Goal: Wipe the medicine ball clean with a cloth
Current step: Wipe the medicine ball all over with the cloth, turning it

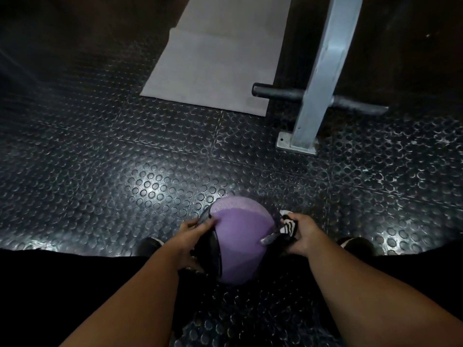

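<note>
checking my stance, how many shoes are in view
2. The left shoe sits left of the medicine ball, the right shoe right of it. The legs hide part of each.

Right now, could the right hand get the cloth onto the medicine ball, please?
Probably yes: the right hand grips the cloth beside the medicine ball, whose top is bare; the left hand holds its other side.
</note>
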{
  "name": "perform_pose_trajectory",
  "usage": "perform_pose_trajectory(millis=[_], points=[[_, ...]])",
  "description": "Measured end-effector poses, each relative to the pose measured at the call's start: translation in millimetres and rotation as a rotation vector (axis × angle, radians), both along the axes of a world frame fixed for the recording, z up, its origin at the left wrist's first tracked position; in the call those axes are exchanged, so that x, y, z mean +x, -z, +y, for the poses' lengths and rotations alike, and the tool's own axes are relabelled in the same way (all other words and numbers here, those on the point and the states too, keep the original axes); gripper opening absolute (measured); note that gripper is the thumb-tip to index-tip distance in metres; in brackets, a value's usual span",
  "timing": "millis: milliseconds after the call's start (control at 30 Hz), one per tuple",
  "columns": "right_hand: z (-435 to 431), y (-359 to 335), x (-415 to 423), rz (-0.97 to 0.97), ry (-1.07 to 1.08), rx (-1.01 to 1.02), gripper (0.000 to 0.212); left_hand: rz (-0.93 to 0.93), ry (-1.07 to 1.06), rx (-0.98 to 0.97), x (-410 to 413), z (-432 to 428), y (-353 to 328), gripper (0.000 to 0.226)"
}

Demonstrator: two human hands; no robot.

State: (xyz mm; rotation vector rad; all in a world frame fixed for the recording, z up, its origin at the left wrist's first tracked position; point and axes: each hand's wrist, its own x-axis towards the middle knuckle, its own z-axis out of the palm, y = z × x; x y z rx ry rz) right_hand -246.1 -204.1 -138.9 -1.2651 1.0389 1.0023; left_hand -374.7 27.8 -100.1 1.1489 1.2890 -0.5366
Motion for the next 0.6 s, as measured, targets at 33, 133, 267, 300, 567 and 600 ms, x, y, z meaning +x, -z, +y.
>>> perform_pose_trajectory(millis=[33, 133, 267, 300, 567, 600], points=[[4, 2, -2, 0.0, 0.027, 0.003, 0.023, 0.028, -0.041, 0.025, 3, 3, 6, 0.095], [9, 7, -5, 0.018, 0.044, 0.005, 0.029, 0.093, -0.123, 0.128, 4, 19, 54, 0.081], [21, 20, -12, 0.04, 0.008, -0.003, 0.03, 0.122, -0.183, 0.04, 5, 16, 57, 0.064], [26, 23, -13, 0.03, 0.001, 0.006, 0.028, 0.104, -0.167, 0.001, 7, 14, 52, 0.059], [34, 34, -11, -0.074, -0.038, -0.038, 0.036, 0.042, -0.185, -0.072, 32, 7, 57, 0.07], [34, 33, -7, -0.099, -0.017, -0.038, 0.036, 0.025, -0.18, -0.072, 36, 6, 59, 0.069]])
